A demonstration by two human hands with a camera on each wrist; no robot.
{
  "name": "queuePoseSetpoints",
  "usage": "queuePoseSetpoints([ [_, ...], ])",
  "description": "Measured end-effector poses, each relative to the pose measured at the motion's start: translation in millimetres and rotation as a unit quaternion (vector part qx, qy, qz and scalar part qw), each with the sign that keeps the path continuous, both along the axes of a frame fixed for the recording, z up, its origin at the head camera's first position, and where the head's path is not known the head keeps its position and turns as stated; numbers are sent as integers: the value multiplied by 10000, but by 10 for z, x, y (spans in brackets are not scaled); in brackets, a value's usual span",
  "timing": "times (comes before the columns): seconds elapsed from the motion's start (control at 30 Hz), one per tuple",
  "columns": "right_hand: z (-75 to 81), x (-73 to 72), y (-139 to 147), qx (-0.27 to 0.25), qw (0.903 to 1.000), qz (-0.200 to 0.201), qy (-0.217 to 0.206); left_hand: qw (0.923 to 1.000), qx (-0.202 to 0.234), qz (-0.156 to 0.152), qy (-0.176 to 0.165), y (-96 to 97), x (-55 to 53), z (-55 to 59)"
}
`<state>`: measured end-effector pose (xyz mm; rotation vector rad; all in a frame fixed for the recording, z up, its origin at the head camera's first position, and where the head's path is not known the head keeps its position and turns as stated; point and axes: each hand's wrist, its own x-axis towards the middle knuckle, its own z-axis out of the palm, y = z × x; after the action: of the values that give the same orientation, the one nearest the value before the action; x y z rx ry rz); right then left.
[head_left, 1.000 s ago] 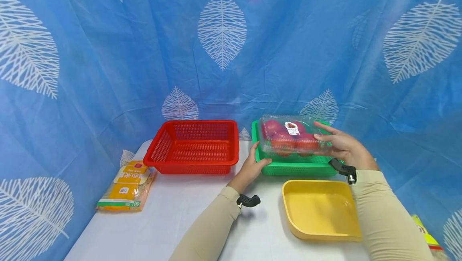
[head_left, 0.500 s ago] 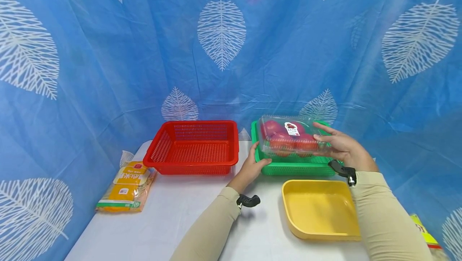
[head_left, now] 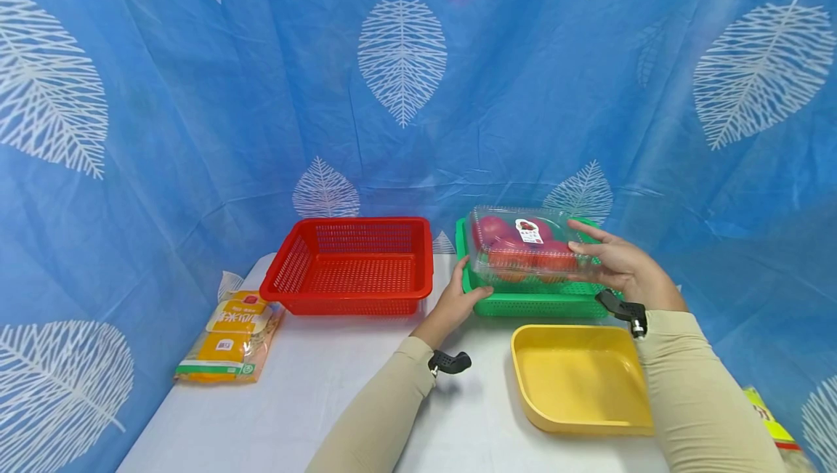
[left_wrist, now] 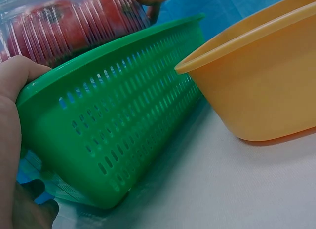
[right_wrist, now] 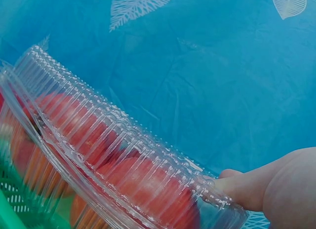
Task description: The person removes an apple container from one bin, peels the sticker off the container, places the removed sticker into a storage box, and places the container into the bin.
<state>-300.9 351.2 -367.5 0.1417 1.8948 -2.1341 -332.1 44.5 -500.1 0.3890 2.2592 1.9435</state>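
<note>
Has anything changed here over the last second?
Nothing has visibly moved, been taken hold of or been let go. The right hand still holds the clear fruit box over the green basket, which the left hand still grips. The red basket and yellow tub stayed put.

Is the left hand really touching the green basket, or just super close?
Touching. The left wrist view shows it: the thumb of the left hand rests on the rim of the green basket, with no gap.

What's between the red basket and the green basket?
The left hand at the gap's near end, holding the green basket, then white table beyond; the head view shows this.
</note>
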Motion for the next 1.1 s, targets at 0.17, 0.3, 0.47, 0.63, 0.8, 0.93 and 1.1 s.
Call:
queuePoseSetpoints([
  [0.17, -5, -8, -15, -86, 9999, 16, 50, 10000, -35, 24, 55, -18, 5, 7],
  [0.3, -5, -2, -18, -33, 9999, 72, 86, 10000, -3, 8, 53, -38, 13, 15],
  [0.47, -2, 21, -17, 81, 9999, 110, 104, 9999, -37, -132, 90, -76, 22, 13],
  [0.63, -11, 30, -7, 89, 9998, 124, 113, 9997, 34, -224, 102, -90, 51, 39],
  [0.8, -13, 35, -15, 137, 9997, 131, 160, 9994, 138, -173, 252, -79, 64, 70],
  [0.93, -15, 40, -23, 116, 9998, 89, 150, 9985, 213, -58, 502, -85, 71, 99],
  [1.1, -20, 48, -29, 175, 9996, 100, 178, 9976, 452, -148, 505, -102, 94, 136],
])
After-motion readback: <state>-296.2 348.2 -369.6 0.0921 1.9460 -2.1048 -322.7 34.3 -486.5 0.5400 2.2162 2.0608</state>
